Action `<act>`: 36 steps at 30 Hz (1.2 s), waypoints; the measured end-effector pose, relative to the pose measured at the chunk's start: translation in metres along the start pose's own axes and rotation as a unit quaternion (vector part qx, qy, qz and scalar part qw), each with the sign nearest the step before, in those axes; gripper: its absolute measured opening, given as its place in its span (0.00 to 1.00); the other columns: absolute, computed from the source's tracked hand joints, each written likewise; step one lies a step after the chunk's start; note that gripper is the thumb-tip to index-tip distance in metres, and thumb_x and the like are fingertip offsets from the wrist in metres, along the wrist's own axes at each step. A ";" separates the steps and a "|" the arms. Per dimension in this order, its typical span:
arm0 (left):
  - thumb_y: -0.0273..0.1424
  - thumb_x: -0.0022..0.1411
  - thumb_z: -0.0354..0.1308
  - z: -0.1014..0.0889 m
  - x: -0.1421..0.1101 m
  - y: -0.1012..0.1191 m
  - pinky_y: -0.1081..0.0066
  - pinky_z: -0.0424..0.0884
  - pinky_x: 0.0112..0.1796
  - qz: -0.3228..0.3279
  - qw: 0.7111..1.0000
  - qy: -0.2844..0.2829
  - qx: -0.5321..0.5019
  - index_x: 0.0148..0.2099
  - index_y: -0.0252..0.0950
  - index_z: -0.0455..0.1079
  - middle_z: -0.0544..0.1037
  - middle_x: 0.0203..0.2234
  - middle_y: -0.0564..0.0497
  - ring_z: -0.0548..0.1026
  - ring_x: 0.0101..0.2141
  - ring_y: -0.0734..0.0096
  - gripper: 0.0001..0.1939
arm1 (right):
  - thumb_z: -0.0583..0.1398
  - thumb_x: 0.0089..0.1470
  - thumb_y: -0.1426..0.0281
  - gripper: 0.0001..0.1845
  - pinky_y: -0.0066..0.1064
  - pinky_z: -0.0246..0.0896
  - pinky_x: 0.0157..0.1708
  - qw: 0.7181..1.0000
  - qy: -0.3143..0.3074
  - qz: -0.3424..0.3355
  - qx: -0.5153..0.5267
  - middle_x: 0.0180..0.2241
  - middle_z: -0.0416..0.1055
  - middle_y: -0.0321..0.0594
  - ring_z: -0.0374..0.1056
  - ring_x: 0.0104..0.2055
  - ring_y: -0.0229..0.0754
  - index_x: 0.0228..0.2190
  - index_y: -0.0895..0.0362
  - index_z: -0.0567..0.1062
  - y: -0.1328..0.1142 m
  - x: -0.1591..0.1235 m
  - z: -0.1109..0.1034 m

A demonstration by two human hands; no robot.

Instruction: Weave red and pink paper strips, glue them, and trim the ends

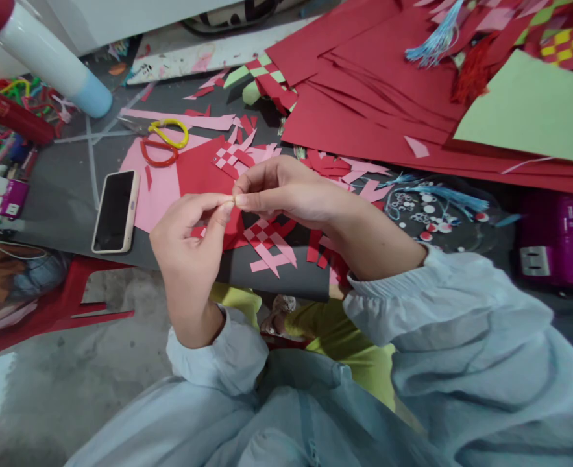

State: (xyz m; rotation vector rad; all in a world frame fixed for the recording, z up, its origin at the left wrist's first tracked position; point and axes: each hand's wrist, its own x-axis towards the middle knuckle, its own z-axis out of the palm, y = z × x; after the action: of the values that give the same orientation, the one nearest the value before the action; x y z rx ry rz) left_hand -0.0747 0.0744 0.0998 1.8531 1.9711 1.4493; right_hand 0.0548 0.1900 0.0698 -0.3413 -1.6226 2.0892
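My left hand [189, 243] and my right hand [286, 193] meet fingertip to fingertip above the table. Both are closed in a pinch on something tiny and yellowish, too small to name. Beneath them lie a red paper sheet [203, 167] and a pink paper sheet [157, 194]. Close to the left hand's wrist side is a woven red and pink paper piece [261, 235] with loose strip ends. Another woven piece [226, 154] sits just beyond the fingers. Scissors [162, 143] with one yellow and one red handle rest on the pink paper.
A phone [115, 211] lies at the left, below a white and blue bottle [55, 58]. Large red sheets [364, 97] and a pale green sheet [534, 107] cover the back right. A clear tray [490, 237] holds small rings and blue tassels. A purple box [559, 240] stands at right.
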 end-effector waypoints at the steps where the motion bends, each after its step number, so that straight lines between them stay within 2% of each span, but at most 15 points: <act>1: 0.29 0.60 0.64 0.000 0.000 0.000 0.68 0.75 0.30 0.001 1.000 0.000 -0.002 0.35 0.45 0.77 0.79 0.28 0.56 0.76 0.29 0.73 0.04 | 0.67 0.50 0.68 0.11 0.22 0.48 0.18 1.000 0.000 0.000 -0.001 0.19 0.64 0.30 0.53 0.20 0.27 0.27 0.63 0.73 0.000 0.000 0.000; 10: 0.28 0.60 0.63 0.000 -0.001 -0.003 0.67 0.75 0.32 0.017 1.000 0.003 0.004 0.36 0.44 0.77 0.80 0.29 0.56 0.77 0.30 0.74 0.04 | 0.67 0.49 0.71 0.08 0.22 0.49 0.19 1.000 0.011 0.006 0.002 0.19 0.65 0.32 0.54 0.20 0.28 0.26 0.63 0.74 -0.001 0.000 0.000; 15: 0.32 0.61 0.63 -0.001 0.001 -0.009 0.65 0.74 0.30 0.032 0.999 -0.010 -0.005 0.36 0.44 0.77 0.79 0.28 0.54 0.77 0.30 0.72 0.02 | 0.67 0.49 0.71 0.08 0.22 0.48 0.18 1.000 0.010 0.003 0.007 0.19 0.65 0.31 0.54 0.20 0.28 0.26 0.63 0.73 0.000 0.000 0.000; 21: 0.37 0.63 0.59 -0.002 0.001 -0.009 0.62 0.74 0.29 0.030 0.999 -0.017 0.009 0.36 0.44 0.76 0.78 0.27 0.53 0.77 0.30 0.71 0.06 | 0.66 0.50 0.72 0.08 0.23 0.48 0.18 1.000 0.004 -0.001 -0.013 0.18 0.64 0.31 0.54 0.20 0.28 0.26 0.63 0.73 0.000 0.000 -0.001; 27: 0.32 0.61 0.63 0.000 -0.001 -0.003 0.65 0.75 0.31 0.028 1.000 -0.005 0.009 0.36 0.45 0.77 0.80 0.29 0.54 0.77 0.30 0.71 0.02 | 0.66 0.49 0.73 0.07 0.24 0.46 0.19 1.000 0.006 0.002 -0.026 0.19 0.64 0.31 0.53 0.20 0.28 0.25 0.63 0.74 -0.005 -0.001 -0.001; 31: 0.27 0.60 0.63 0.001 -0.001 -0.001 0.68 0.75 0.34 0.020 1.000 0.004 0.014 0.36 0.43 0.77 0.80 0.29 0.56 0.76 0.30 0.75 0.05 | 0.66 0.48 0.74 0.06 0.24 0.47 0.19 1.000 0.004 0.008 -0.029 0.19 0.66 0.32 0.54 0.21 0.29 0.25 0.62 0.74 -0.008 -0.002 -0.002; 36: 0.28 0.61 0.62 0.001 -0.001 -0.002 0.65 0.76 0.33 0.043 0.999 -0.009 0.020 0.37 0.45 0.77 0.79 0.29 0.56 0.77 0.30 0.73 0.05 | 0.66 0.48 0.75 0.05 0.24 0.46 0.19 0.999 0.023 0.008 -0.020 0.19 0.66 0.32 0.53 0.21 0.28 0.25 0.63 0.74 -0.007 -0.002 -0.003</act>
State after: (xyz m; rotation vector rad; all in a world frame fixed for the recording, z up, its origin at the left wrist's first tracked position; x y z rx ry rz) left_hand -0.0751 0.0745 0.0972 1.9833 1.9488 1.4209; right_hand 0.0593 0.1926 0.0757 -0.4146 -1.6420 2.0460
